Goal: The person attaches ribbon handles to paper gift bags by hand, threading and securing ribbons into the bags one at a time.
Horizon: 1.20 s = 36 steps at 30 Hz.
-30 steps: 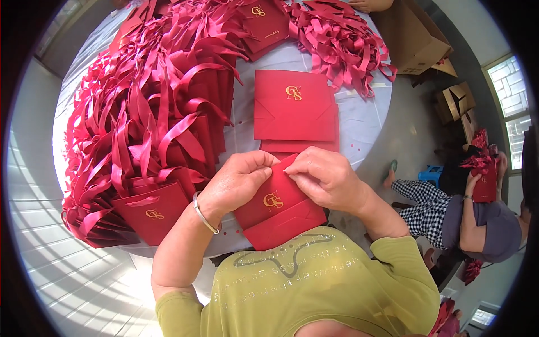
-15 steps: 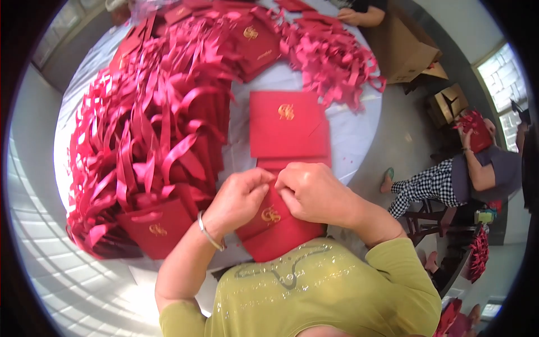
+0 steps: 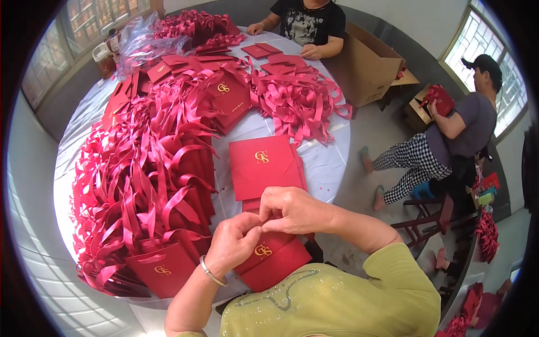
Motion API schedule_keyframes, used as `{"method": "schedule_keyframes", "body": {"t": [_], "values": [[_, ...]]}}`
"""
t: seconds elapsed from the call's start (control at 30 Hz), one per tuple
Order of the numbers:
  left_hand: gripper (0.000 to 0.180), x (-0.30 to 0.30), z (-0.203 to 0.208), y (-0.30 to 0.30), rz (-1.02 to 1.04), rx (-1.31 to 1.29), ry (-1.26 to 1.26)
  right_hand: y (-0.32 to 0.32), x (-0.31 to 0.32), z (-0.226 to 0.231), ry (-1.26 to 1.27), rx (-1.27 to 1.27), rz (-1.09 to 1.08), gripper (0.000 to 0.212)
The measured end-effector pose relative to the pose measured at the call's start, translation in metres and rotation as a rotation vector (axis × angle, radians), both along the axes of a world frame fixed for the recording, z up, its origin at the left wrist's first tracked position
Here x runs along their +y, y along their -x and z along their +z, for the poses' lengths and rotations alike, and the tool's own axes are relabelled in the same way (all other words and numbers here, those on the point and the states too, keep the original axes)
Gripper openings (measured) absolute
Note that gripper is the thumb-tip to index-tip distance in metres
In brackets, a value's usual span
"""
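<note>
My left hand [image 3: 234, 242], with a silver bangle at the wrist, and my right hand [image 3: 295, 210] meet fingertip to fingertip, both pinched closed. They are above the top end of a flat red paper bag [image 3: 275, 271] with a gold emblem, at the table's near edge. Whatever lies between the fingertips is too small and hidden to make out. Just beyond my hands, a stack of flat red bags [image 3: 261, 180] rests on the table. To the left stands a long, dense row of red bags with ribbon handles [image 3: 151, 185].
White cloth covers the round table [image 3: 222, 149]. A heap of loose pink-red ribbons [image 3: 295, 106] lies at the far right. Clear plastic wrap [image 3: 137, 45] sits at the back left. A person in black [image 3: 306, 28] is across the table, beside a large cardboard box [image 3: 365, 67]. Another person [image 3: 463, 129] holds red bags.
The view has tilted up, showing more of the far table and room. My hands have drawn closer together, fingertips now meeting; earlier they were slightly apart at the bag's top end.
</note>
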<state>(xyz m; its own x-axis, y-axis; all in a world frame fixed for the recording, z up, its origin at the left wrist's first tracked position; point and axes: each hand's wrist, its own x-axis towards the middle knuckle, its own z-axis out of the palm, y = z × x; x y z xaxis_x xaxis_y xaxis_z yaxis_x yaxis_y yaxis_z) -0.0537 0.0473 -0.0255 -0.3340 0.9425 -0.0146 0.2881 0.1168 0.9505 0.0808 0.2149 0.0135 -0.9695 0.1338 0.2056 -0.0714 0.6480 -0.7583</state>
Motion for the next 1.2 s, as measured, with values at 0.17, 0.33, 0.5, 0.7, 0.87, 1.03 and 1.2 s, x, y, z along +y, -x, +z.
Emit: {"method": "schedule_keyframes", "body": {"t": [0.17,0.33,0.5,0.7,0.87,1.03,1.2], "values": [[0.022,-0.003,-0.005,-0.009,0.038,-0.073,-0.074,0.005,0.016,0.031,0.148,-0.201,0.197,0.015],[0.020,-0.007,0.020,-0.025,0.119,0.154,-0.061,0.026,0.028,0.041,0.216,-0.509,0.335,0.018],[0.028,-0.008,0.020,-0.028,0.116,0.418,-0.210,0.055,0.040,0.018,0.263,-0.677,0.559,0.020],[0.032,-0.011,0.025,-0.029,0.117,0.453,-0.245,0.064,0.043,0.024,0.540,-1.026,0.526,0.025],[0.032,-0.014,0.025,-0.035,0.110,0.458,-0.244,0.054,0.030,0.021,0.541,-1.054,0.344,0.022],[0.031,-0.016,0.023,-0.030,0.144,0.452,-0.202,0.044,0.016,0.002,0.591,-0.699,0.179,0.021],[0.026,-0.006,0.022,-0.026,0.151,0.333,-0.099,0.059,0.034,-0.005,0.556,0.066,-0.044,0.012]]}}
